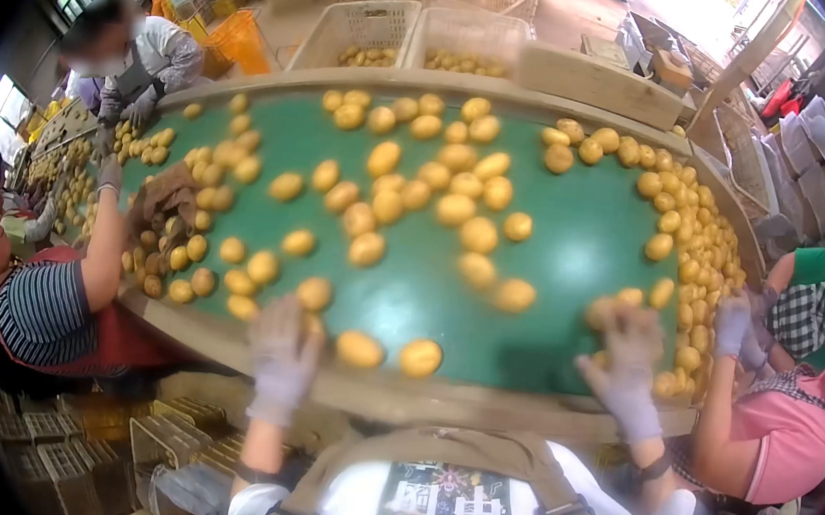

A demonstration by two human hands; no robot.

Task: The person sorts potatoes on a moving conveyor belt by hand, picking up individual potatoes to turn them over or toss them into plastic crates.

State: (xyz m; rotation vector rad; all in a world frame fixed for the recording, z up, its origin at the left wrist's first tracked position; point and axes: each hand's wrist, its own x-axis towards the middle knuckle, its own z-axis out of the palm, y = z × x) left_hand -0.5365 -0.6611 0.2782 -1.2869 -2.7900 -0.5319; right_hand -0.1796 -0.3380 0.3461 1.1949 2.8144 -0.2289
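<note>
Many yellow potatoes (pixel 456 210) lie scattered over a green sorting surface (pixel 524 340). My left hand (pixel 282 352), in a pale glove, rests at the near edge with its fingers stretched out. Right beside its fingertips is a potato (pixel 314 293), and another one is partly hidden by the fingers. Farther right, two potatoes (pixel 360 349) sit along the near side. My right hand (pixel 625 365), also gloved and slightly blurred, reaches over the surface with the thumb apart from the fingers. Its fingers overlap a potato (pixel 601 313) there and partly cover others.
Potatoes are heaped along the right rim (pixel 706 288). A brown cloth (pixel 165 199) lies among potatoes on the left. Co-workers stand at both sides, one in a striped shirt (pixel 51 305), another in pink (pixel 796 439). Crates (pixel 361 26) holding potatoes stand beyond the far edge.
</note>
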